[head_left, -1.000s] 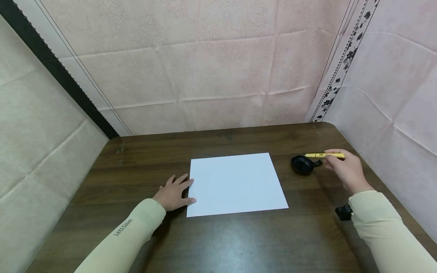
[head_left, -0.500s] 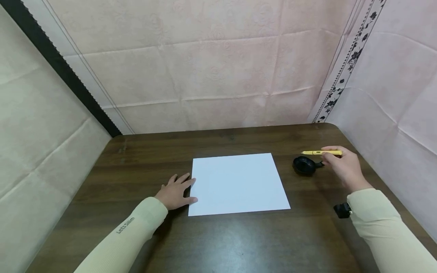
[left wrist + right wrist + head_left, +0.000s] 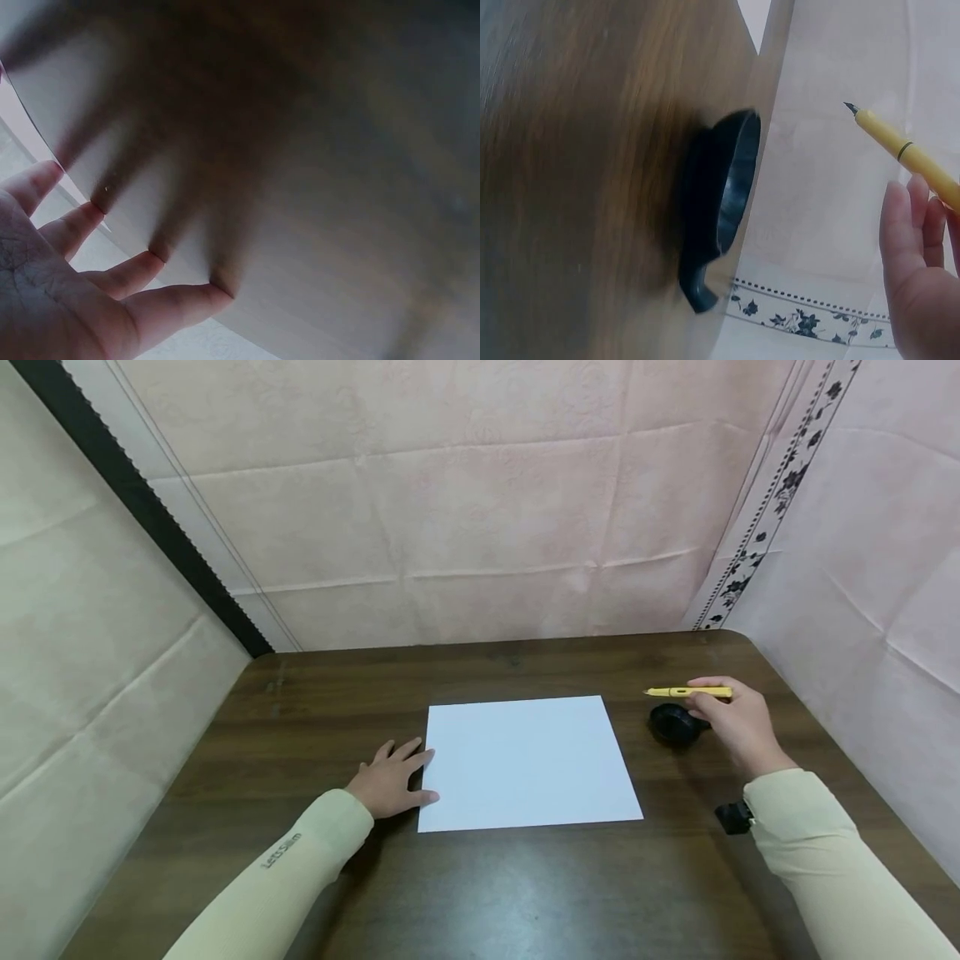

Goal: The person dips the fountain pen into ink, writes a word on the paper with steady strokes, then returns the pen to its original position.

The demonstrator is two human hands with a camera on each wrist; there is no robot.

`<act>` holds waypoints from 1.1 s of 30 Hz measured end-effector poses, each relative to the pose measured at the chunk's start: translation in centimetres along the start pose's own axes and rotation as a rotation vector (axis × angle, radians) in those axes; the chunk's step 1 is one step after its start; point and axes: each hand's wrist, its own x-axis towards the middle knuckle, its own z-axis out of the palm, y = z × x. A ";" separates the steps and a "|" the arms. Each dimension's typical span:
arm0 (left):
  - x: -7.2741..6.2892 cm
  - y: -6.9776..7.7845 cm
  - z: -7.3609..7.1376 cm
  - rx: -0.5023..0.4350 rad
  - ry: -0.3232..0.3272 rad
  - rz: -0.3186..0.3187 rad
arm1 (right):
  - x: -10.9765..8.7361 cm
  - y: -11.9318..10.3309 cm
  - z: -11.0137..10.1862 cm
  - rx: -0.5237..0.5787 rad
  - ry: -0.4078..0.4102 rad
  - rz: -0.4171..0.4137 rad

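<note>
A white sheet of paper (image 3: 532,764) lies on the wooden table. My left hand (image 3: 393,779) rests with spread fingers at its left edge, thumb and index finger on the paper; the left wrist view shows the fingertips (image 3: 225,291) touching the tabletop. Between thumb and fingers my right hand (image 3: 738,727) pinches a yellow fountain pen (image 3: 678,692), its dark nib (image 3: 851,108) pointing left. Just below the pen in the head view sits a small black dish (image 3: 672,727) with a short handle (image 3: 697,294). The pen is held up off the table, above the dish's far rim.
The brown wooden table (image 3: 525,893) extends around the paper. Pale cloth walls (image 3: 487,527) enclose its back and both sides. A black wrist camera (image 3: 733,817) hangs under the right sleeve.
My right hand has moved left with the fountain pen, whose nib end now extends past the dish's left rim. The left hand stays on the paper's edge; the view has shifted slightly.
</note>
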 end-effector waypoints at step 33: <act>-0.3 0.4 -0.5 0.008 -0.013 -0.008 | 0.3 -2.1 5.4 -0.018 -0.114 0.001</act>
